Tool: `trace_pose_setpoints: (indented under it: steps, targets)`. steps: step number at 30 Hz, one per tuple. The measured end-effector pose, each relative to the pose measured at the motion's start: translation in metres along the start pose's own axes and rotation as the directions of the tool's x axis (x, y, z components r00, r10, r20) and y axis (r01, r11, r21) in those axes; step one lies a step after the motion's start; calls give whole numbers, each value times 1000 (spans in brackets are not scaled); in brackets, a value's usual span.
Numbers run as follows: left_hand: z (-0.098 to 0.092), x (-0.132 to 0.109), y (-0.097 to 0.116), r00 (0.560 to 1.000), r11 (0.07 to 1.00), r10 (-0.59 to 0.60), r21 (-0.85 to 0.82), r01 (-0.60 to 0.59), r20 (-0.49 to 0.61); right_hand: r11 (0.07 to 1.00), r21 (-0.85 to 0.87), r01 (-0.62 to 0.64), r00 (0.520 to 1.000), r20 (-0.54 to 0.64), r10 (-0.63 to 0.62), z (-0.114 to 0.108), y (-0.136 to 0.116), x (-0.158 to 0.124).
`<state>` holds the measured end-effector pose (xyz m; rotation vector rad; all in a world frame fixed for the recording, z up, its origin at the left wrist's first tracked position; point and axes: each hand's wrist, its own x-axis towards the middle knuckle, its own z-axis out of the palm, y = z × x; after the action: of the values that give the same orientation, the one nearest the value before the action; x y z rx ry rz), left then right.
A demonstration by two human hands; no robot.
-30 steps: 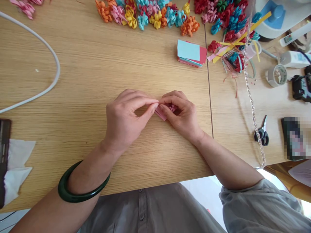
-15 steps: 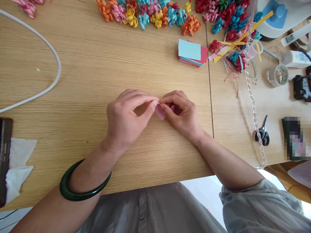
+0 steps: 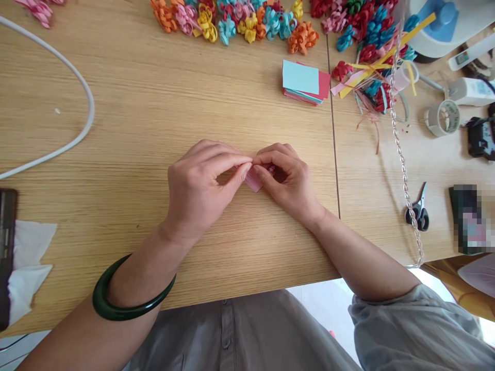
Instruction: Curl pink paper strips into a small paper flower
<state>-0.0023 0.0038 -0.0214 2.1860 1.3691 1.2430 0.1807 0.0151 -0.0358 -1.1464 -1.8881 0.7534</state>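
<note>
A small piece of pink paper [image 3: 253, 181] is held just above the wooden table, between my two hands. My left hand [image 3: 204, 188] pinches its upper edge between thumb and forefinger. From the other side my right hand [image 3: 288, 183] pinches it too, and the fingertips of both hands meet. The right fingers cover part of the paper, so its full shape is hidden. Beyond the hands lies a stack of cut paper cards [image 3: 300, 77], light blue on top with red ones beneath.
Curled paper flowers [image 3: 249, 26] in several colours line the far edge. Yellow paper strips [image 3: 361, 77], a tape roll [image 3: 443, 118] and scissors [image 3: 419, 211] lie at right, where a twisted clear cord [image 3: 402, 159] hangs. A white cable [image 3: 87, 98] curves at left near tissues [image 3: 33, 247].
Both hands keep their pinch on the pink paper, with only a very slight shift of the fingers. The whole view has moved a little.
</note>
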Motion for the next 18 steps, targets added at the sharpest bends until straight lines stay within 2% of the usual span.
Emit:
trace_pose_setpoints:
  steps: [7,10,15,18]
  targets:
    - [1,-1,-1,1000,999,11,31,-10,-27,1000,9,29,999,-27,-29,1,-1,0]
    - [1,-2,-2,997,994,65,94,-61,-39,998,16,58,998,-29,-58,1,-2,-1]
    - [4,-3,1,986,949,166,269,-162,8,999,28,43,999,-27,-42,0,-3,-1]
    - [9,-6,4,982,947,187,265,-182,8,999,28,35,999,-41,-34,0,-2,-1]
